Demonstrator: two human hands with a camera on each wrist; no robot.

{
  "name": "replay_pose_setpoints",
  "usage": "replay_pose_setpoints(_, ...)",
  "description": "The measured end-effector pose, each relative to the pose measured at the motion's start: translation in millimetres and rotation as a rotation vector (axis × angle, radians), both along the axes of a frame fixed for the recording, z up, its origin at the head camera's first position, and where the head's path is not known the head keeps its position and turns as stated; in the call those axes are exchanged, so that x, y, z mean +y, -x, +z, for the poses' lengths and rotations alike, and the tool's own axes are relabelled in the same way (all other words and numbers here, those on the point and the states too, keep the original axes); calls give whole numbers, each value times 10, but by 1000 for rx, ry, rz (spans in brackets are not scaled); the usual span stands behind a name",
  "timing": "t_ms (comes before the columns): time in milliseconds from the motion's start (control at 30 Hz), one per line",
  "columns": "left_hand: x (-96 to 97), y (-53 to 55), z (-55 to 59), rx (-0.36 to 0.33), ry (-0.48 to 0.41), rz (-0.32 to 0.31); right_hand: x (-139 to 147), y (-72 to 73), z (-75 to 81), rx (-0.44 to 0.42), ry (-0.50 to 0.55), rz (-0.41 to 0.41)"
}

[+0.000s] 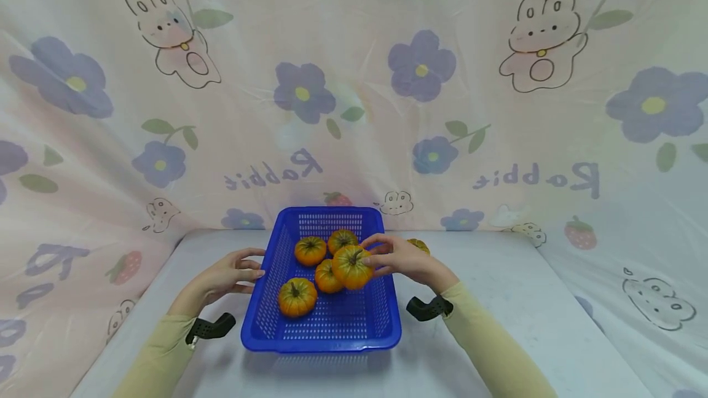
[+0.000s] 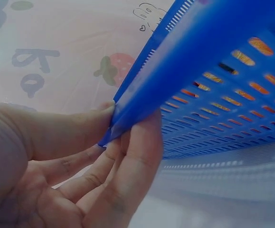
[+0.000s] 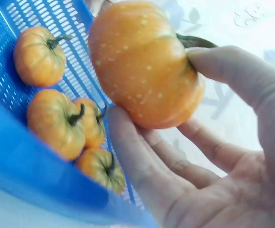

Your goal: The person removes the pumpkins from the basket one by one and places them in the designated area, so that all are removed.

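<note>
The right hand (image 1: 399, 257) pinched a pumpkin (image 1: 351, 268) between its thumb, set by the stem, and its fingertips, spread about as wide as the fruit. That pumpkin was just below the centre of the head view, over the right part of the blue basket (image 1: 321, 345). The left hand (image 1: 227, 275) nipped the basket's left rim between thumb and fingers.

With the palm clear of the round skin, the pumpkin could have slid out, bruising whatever it struck; a tug on the rim might have set loose fruit rolling. Four other pumpkins (image 1: 297, 297) lay in the basket, one partly hidden behind the held one and blocking a straight drop. Another, seemingly on the table (image 1: 498, 306), peeped out behind the right wrist. A patterned cloth (image 1: 354, 134) filled the upper frame.
</note>
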State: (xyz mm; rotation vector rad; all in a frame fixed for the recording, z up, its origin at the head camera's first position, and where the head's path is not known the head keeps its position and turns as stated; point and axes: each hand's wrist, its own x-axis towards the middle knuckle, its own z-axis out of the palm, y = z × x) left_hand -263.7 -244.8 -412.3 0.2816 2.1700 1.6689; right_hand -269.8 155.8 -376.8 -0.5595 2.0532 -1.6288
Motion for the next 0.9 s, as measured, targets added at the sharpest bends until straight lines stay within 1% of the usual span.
replay_pose_setpoints(133,-15,4,-14,0,5,1,164,1,-12,0,33,-80)
replay_pose_setpoints(300,-43,2,-24,5,7,-3,375,-1,-41,7,64,-157)
replay_pose_setpoints(533,-33,2,-17,8,3,-8,637,4,-66,39,45,-247)
replay_pose_setpoints(600,-30,6,-19,9,4,-9,701,8,-70,37,47,-276)
replay_pose_setpoints(800,-13,12,-33,11,6,0,877,30,-118,10,80,-398)
replay_pose_setpoints(900,0,16,-40,11,15,11,966,44,-156,11,103,-432)
